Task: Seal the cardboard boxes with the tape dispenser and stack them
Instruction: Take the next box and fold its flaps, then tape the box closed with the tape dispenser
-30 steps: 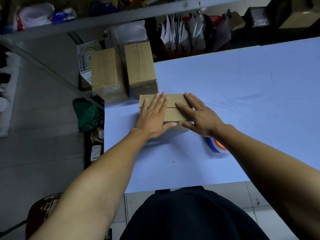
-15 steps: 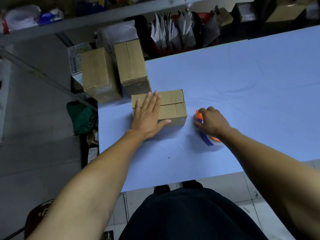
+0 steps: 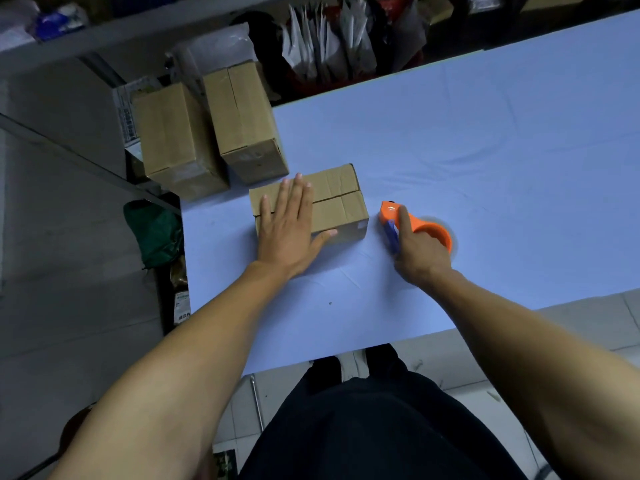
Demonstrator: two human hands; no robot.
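Lying lengthwise left to right on the table (image 3: 485,150), cardboard box (image 3: 343,206) under flat left hand (image 3: 289,230), right hand (image 3: 417,251) gripping tape dispenser (image 3: 415,225).

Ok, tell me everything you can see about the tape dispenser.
The tape dispenser looks like orange plastic with a blue part along its near edge and a round end where a clear tape roll seems to sit. It lies on the blue table, right of the unsealed box, apart from it. The right hand grips it.
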